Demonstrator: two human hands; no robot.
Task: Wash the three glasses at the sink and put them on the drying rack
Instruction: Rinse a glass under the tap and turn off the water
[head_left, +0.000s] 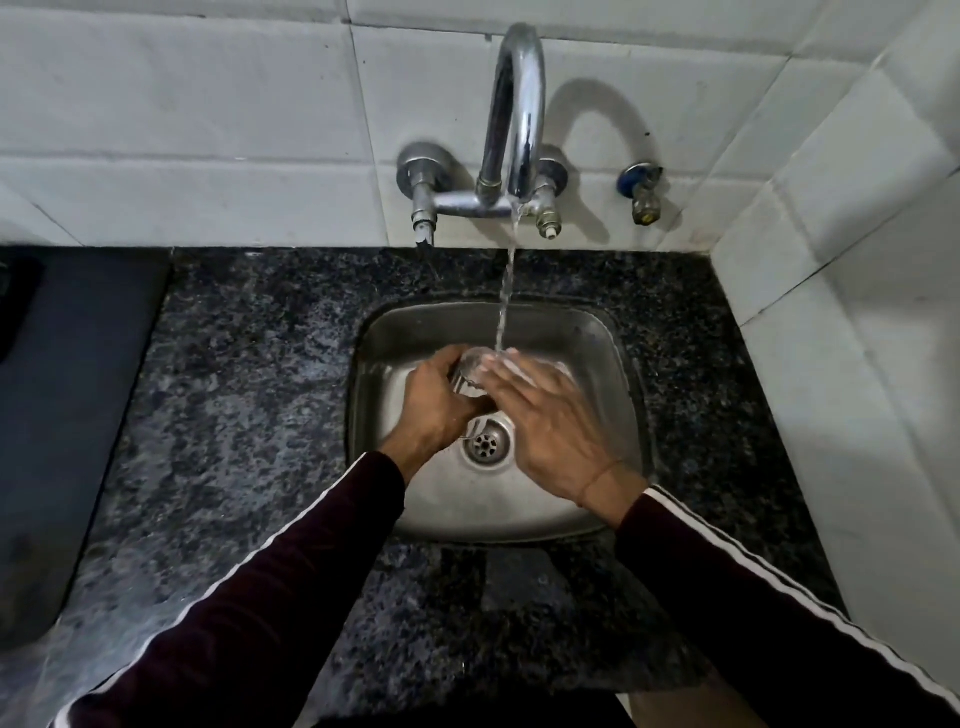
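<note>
Rinsing one glass under the running tap, both my hands in the sink

My left hand is wrapped round the glass body, fingers curled tight on it; my right hand lies flat with fingers spread, palm against the glass's other end, not gripping. The glass is tipped on its side, long axis running roughly left-right, which end is the mouth I cannot tell. It sits over the steel sink, just behind the drain. Water stream from the chrome faucet lands on glass and right fingers. Dark speckled granite counter all round, white tiled wall behind
</note>
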